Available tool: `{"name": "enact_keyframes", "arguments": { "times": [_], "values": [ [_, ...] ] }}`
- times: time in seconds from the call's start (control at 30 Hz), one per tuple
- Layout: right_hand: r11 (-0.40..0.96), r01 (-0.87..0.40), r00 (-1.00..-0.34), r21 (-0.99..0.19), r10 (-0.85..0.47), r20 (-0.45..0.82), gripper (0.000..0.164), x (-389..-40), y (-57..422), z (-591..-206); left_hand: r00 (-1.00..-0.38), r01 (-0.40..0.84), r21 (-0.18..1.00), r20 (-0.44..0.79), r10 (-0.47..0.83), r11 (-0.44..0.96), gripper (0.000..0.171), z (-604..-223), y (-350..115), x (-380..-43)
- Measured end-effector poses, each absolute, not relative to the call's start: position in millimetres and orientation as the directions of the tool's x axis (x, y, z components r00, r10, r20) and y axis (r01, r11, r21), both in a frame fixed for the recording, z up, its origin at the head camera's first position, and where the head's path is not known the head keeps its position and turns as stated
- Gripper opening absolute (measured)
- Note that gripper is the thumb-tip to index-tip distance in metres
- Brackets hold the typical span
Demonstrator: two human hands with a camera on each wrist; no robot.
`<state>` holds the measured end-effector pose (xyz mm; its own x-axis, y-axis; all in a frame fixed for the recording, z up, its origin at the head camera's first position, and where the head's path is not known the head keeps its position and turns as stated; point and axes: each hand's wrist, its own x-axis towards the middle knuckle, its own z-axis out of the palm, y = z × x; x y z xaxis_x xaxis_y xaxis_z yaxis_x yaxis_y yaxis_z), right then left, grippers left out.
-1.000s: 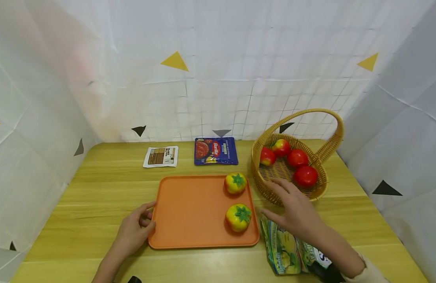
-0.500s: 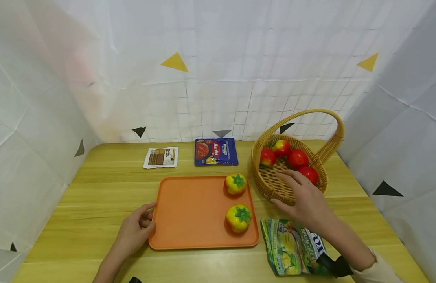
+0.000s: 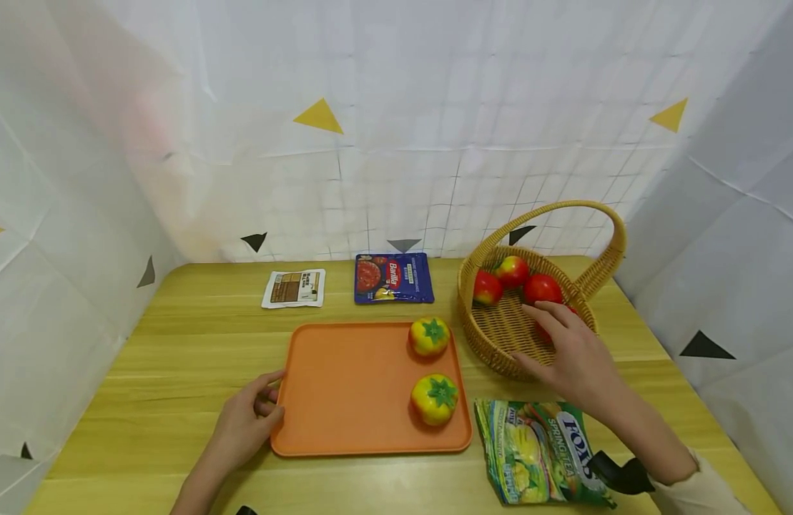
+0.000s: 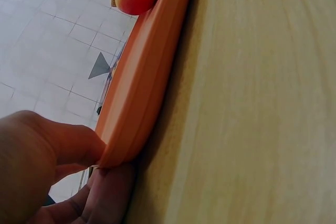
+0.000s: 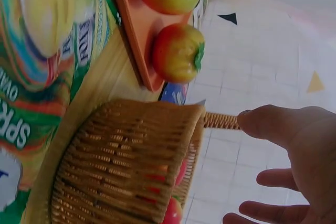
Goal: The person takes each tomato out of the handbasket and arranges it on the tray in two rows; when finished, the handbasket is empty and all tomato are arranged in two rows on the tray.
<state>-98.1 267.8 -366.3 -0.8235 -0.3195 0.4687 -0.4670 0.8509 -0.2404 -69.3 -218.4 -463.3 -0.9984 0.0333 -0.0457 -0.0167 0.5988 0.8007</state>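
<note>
My left hand (image 3: pixel 242 422) holds the left edge of the orange tray (image 3: pixel 345 390); in the left wrist view its thumb (image 4: pixel 79 142) lies on the rim and a finger (image 4: pixel 110 192) is below it. Two yellow-red tomatoes with green leaf tops, one farther back (image 3: pixel 428 336) and one nearer (image 3: pixel 434 399), stand on the tray's right side. Over the front of the wicker basket (image 3: pixel 493 350), my right hand (image 3: pixel 579 361) hovers with fingers spread and nothing in them. Several red fruits sit in the basket; one (image 3: pixel 545 332) is partly hidden behind that hand.
A green Fox's candy bag (image 3: pixel 538 454) lies in front of the basket, below the right forearm. Behind the tray are a blue Barilla pouch (image 3: pixel 393 277) and a small white packet (image 3: pixel 294 288). The basket's tall handle (image 3: pixel 563 205) arches over it.
My right hand has moved right over the basket, covering more of the front red fruit and uncovering more of the candy bag. The left hand and tray stay put.
</note>
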Motion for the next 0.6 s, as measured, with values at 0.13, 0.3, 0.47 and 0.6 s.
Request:
{"name": "enact_keyframes", "arguments": {
  "times": [0.13,0.3,0.47,0.6],
  "values": [
    [0.858,-0.45,-0.832,-0.247,-0.303,0.464,0.07,-101.3,273.9,-367.7,-0.998,-0.024,0.801,-0.05,0.027,0.598,0.057,-464.8,-218.5,-69.7],
    [0.869,-0.422,-0.851,-0.257,-0.282,0.443,0.069,-103.9,280.1,-370.9,-0.999,-0.013,0.803,-0.039,0.031,0.595,0.056,-465.1,-219.1,-69.6],
    [0.873,-0.414,-0.854,-0.258,-0.274,0.442,0.069,-106.3,286.0,-374.3,-0.998,-0.019,0.802,-0.047,0.031,0.598,0.056,-463.7,-218.8,-69.2],
    [0.879,-0.405,-0.859,-0.251,-0.272,0.433,0.068,-108.9,290.2,-375.4,-0.998,-0.021,0.803,-0.05,0.032,0.595,0.056,-463.0,-218.6,-68.8]
  ]
}}
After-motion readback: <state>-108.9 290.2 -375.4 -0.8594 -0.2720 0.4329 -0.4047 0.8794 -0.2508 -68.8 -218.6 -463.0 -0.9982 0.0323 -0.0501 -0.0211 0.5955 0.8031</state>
